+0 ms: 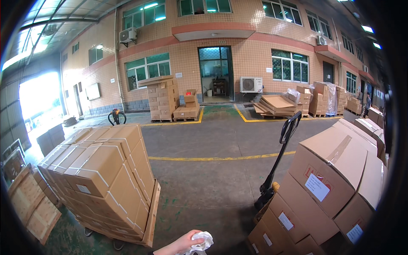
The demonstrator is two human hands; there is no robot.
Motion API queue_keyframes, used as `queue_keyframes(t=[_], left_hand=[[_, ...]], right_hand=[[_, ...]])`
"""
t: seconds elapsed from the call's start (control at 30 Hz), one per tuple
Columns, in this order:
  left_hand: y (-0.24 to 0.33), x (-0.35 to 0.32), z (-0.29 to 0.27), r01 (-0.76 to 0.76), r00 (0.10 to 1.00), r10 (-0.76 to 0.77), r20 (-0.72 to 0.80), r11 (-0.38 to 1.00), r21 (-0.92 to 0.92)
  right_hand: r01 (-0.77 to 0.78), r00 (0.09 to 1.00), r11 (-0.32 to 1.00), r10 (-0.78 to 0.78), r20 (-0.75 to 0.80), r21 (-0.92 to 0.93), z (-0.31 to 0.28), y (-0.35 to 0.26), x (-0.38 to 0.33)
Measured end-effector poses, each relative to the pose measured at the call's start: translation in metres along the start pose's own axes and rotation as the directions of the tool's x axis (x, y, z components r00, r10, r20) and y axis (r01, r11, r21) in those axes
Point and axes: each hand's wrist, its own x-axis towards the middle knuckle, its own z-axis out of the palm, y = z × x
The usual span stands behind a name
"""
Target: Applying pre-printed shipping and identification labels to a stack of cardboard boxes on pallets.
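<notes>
At the bottom edge, a little left of the middle, my left hand (187, 242) reaches in from the lower left. Its fingers are closed around a crumpled white bundle (205, 240), thin and soft-looking; whether it is plastic or cloth I cannot tell. My right hand is out of the picture. Left of my hand stands a stack of brown cartons (114, 170), bound with white straps, on a wooden pallet (152, 219). To the right are larger taped cartons (293, 199) with white labels. Neither stack is touched by my hand.
A pallet jack's black handle (278, 157) rises beside the right-hand cartons; another jack handle (117, 117) shows behind the left stack. Wooden boards (32, 204) lean at far left. Yellow lines (212, 159) cross the grey floor. More cartons (163, 100) stand along the tiled building.
</notes>
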Motion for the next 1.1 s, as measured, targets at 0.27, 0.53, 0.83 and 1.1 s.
queue_keyframes(t=[0.27, 0.53, 0.83, 1.1], left_hand=[[0.004, 0.002, -0.001, 0.137, 0.989, -0.142, 0.035, 0.984, 0.109], [-0.002, 0.005, -0.001, 0.147, 0.988, -0.15, 0.039, 0.986, 0.075], [0.004, 0.006, 0.007, 0.139, 0.988, -0.144, 0.05, 0.986, 0.095], [0.002, 0.011, 0.009, 0.152, 0.984, -0.159, 0.084, 0.985, 0.081]], right_hand=[[-0.222, 0.967, 0.929, 0.172, 0.186, 0.297, -0.099, -0.049, 0.053], [-0.461, 0.872, 0.731, 0.267, 0.411, 0.503, -0.214, -0.1, 0.115], [-0.544, 0.828, 0.642, 0.304, 0.472, 0.54, -0.253, -0.122, 0.129], [-0.54, 0.831, 0.634, 0.3, 0.468, 0.553, -0.245, -0.11, 0.126]])
